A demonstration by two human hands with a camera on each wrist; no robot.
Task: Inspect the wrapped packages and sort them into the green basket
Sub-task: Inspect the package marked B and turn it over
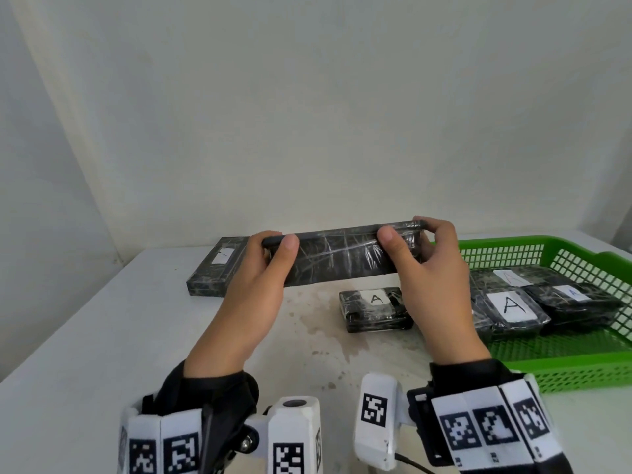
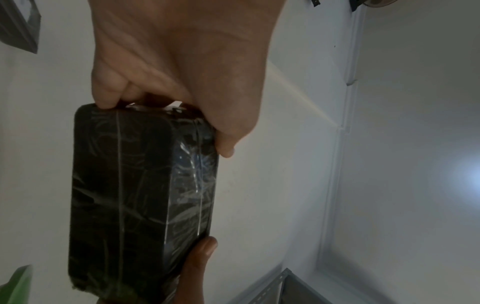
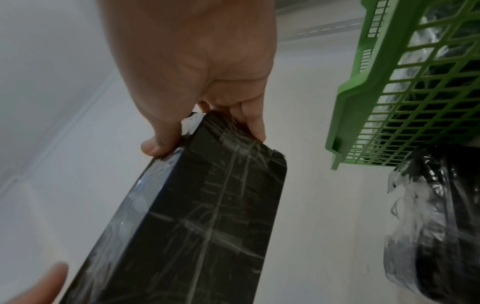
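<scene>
1. We work at a white table (image 1: 102, 336) against a bare wall.
2. Our left hand (image 1: 253, 289) and right hand (image 1: 434, 282) each pinch one end of the long package (image 1: 338, 258), raised between them; we turn it slowly, hunting its label.
3. The green basket (image 1: 581, 364) sits just right, beyond the right hand.

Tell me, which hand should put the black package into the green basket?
Probably the right hand. It grips the held package's end nearest the green basket, which sits on that side. The left hand holds the far end.
</scene>
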